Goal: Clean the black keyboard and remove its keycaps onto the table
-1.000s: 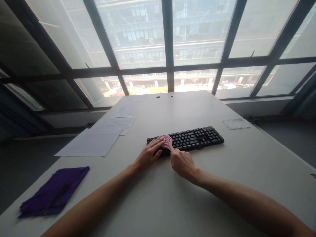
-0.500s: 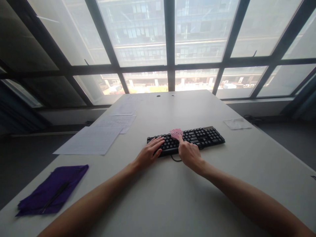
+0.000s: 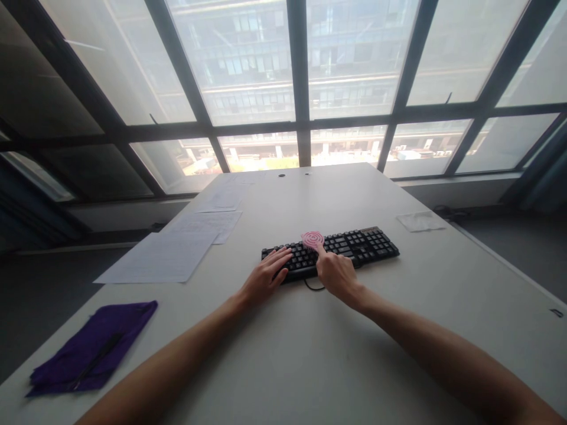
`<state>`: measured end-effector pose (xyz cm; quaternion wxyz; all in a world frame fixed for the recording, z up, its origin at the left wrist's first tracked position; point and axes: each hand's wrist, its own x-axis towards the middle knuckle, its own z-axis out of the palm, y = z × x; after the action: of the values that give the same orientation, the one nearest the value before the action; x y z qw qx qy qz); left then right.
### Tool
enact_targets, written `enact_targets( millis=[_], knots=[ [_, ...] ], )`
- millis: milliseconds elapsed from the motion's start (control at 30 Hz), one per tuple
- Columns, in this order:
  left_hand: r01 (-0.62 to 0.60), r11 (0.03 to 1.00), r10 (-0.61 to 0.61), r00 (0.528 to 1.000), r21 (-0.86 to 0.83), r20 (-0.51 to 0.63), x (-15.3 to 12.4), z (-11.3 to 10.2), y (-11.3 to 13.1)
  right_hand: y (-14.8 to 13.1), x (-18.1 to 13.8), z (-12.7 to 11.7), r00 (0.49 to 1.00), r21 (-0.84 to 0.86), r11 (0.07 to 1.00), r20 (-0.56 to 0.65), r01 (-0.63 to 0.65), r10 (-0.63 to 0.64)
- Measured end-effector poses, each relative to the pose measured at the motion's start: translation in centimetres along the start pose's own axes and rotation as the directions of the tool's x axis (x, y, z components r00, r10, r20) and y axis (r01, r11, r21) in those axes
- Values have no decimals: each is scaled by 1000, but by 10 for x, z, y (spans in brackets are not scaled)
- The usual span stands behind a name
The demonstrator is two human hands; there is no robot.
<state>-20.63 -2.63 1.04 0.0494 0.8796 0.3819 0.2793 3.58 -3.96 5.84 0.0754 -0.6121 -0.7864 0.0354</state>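
A pink brush, its round head patterned with concentric rings, is over the left-of-middle part of a black keyboard, bristles down towards the keys; whether they press on them cannot be told from this angle. The right hand is closed around its handle, mostly hiding it, with the index finger stretched out to the near edge of the head. The left hand lies palm down at the keyboard's left end, 4 fingers laid out over the keys and the thumb held apart from them, by the front edge. The 2 hands are apart, with a stretch of keys between them.

The keyboard sits at a slight slant on a white table. A dark cable curves out from under its front edge, just beside the right hand. Well to the left, near the table's edge, a folded purple cloth bears a slim dark tool. Beyond it, paper sheets overlap along the left side. To the right of the keyboard, farther back, lies a pale, thin, flat piece. Past the table's far end stand tall windows in dark frames.
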Motion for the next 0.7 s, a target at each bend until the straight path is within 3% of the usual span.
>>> enact_targets(
  millis=[233, 500, 700],
  knots=[
    [-5, 1000, 5, 1000, 1, 4, 2, 1, -1, -3, 5, 6, 999, 39, 999, -32, 36, -35],
    [6, 1000, -6, 1000, -10, -11, 2, -1, 3, -2, 12, 5, 997, -27, 997, -7, 71, -72],
    [5, 1000, -5, 1000, 0, -29, 2, 0, 2, -2, 7, 7, 999, 12, 999, -25, 43, -42]
  ],
)
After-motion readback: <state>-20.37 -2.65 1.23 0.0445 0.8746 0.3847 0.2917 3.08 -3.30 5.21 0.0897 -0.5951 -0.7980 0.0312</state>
